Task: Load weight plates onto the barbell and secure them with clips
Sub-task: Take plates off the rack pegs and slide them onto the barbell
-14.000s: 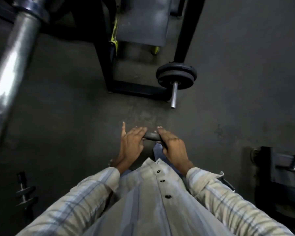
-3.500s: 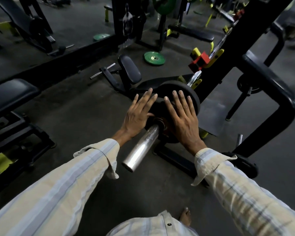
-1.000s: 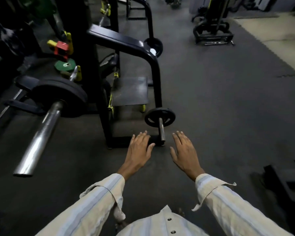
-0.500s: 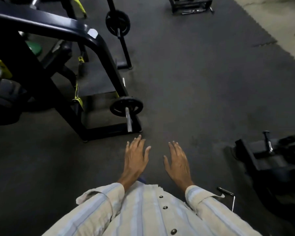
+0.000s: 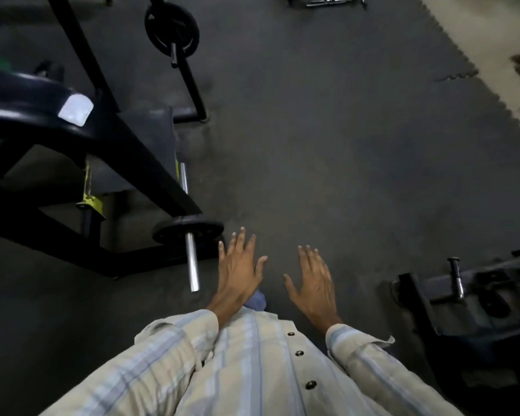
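As before empty: both hands (image 5: 240,267), lower.

Left hand (image 5: 239,270) and right hand (image 5: 312,280) extended forward, palms down, fingers spread, empty

Head has tipped further down since half a second ago: my striped cream-and-blue shirt front (image 5: 252,370) fills more of the bottom of the view. The small black weight plate on its chrome storage peg (image 5: 189,229) now sits just left of my left hand (image 5: 239,273), where a moment ago it was well ahead of it. Both hands remain open, palms down, fingers spread, holding nothing; my right hand (image 5: 311,282) has drifted a little further from the left. Three and a half seconds back both palms were pressed flat on a black plate on the barbell sleeve; bar and plate are now out of view. The black low rack with a chrome pin (image 5: 457,280) has come closer on the right.
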